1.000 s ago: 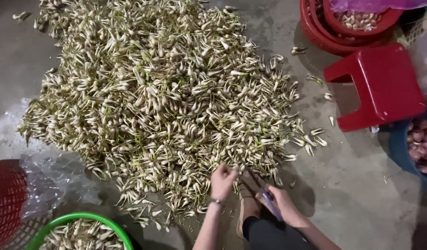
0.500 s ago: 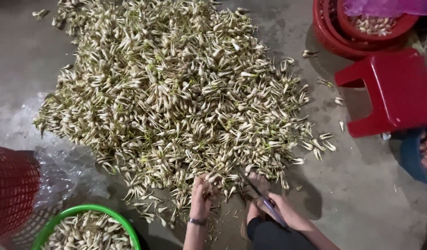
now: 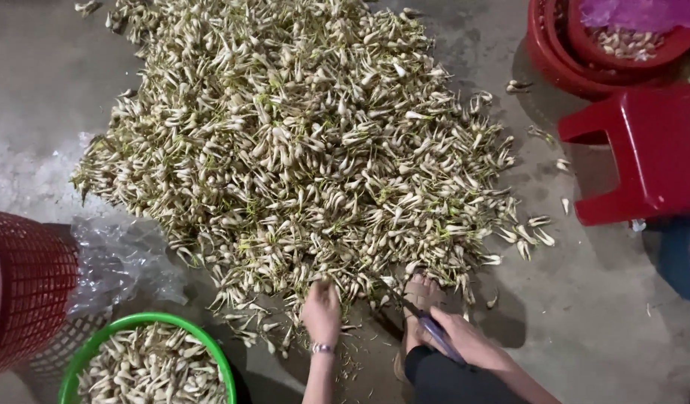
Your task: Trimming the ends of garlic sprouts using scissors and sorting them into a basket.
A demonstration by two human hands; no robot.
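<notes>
Head view: we see two hands low in the frame, at about six o'clock. Our left hand [image 3: 322, 313] reaches into the near edge of the one big pile of pale bulbs [image 3: 300, 150], fingers curled down among them; whether it grips any we cannot tell. Our right hand [image 3: 465, 340] is closed round one pair of scissors [image 3: 427, 323], whose blades point toward eleven o'clock at the pile's edge, just beside one bare foot [image 3: 421, 299]. The pile spreads from the hands up to twelve o'clock, far too many bulbs to count. At seven o'clock sits one green basin [image 3: 147, 323] holding more bulbs. At nine o'clock lie one red mesh basket [image 3: 23, 284] and crumpled clear plastic [image 3: 120, 258]. At three o'clock stands one red stool [image 3: 644, 150]; at one o'clock we see stacked red basins [image 3: 562, 56].
</notes>
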